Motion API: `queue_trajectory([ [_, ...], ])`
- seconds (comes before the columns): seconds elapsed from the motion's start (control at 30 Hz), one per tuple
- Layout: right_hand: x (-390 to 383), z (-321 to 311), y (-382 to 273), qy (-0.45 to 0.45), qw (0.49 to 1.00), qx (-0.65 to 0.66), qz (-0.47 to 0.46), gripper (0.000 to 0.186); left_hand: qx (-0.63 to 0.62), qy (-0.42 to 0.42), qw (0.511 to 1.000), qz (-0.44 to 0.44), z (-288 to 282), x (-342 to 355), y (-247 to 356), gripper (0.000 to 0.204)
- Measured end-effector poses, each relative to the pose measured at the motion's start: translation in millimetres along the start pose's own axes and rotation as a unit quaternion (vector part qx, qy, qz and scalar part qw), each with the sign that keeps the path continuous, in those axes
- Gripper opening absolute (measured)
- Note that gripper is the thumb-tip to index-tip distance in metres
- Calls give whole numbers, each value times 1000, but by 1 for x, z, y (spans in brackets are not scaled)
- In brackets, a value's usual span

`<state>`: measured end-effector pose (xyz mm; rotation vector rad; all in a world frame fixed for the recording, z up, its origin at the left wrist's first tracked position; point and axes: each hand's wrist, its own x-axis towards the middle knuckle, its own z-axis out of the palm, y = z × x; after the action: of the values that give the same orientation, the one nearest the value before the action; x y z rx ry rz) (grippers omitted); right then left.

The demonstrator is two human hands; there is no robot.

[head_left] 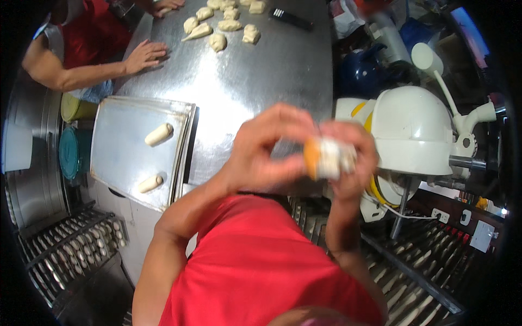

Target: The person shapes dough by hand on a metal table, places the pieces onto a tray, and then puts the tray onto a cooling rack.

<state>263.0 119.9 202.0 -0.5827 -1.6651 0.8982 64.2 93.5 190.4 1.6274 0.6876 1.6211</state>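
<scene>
Pale dough wrapped round an orange filling, that's the dough piece [329, 157] I've got pinched between both hands, my left hand [261, 152] curled shut on its orange end and my right hand [353, 163] closed on the white end, its long axis running side to side so I can likely roll it tight. Beyond my left knuckles sits the baking tray [117, 157] with two shaped rolls [159, 134], kept close for loading I'd guess, and farther off on the steel table [255, 70] raw dough lumps [220, 24] wait by another person's hand [144, 54].

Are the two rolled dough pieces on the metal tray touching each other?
Apart. The head view shows the upper dough roll and the lower dough roll with bare tray between them.
</scene>
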Motion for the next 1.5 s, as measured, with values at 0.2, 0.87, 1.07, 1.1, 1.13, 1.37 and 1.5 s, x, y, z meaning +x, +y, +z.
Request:
queue_trajectory([
  [0.2, 5, 4, -100, 12, 960, 176, -216, 27, -204, -8, 971, 125, 21, 14, 105, 16],
  [0.87, 75, -25, -100, -335, 939, -20, 75, 21, -42, 56, 993, 94, -7, 29, 79, 37],
  [1.07, 64, -2, 80, -25, 971, 93, 220, 40, 131, 70, 984, -98, -59, 37, -54, 71],
  [1.1, 62, -2, 116, 12, 955, 89, 283, 42, 224, 23, 959, -170, -78, 37, -74, 71],
  [1.13, 66, 1, 138, 19, 926, 81, 368, 45, 301, 23, 932, -202, -100, 30, -103, 75],
  [1.37, 29, -59, 276, -82, 848, -228, 471, 68, 544, 65, 736, -398, -229, 53, -273, 101],
  [1.5, 75, -43, 275, -113, 858, -365, 344, 66, 571, 117, 721, -374, -250, 74, -305, 94],
])
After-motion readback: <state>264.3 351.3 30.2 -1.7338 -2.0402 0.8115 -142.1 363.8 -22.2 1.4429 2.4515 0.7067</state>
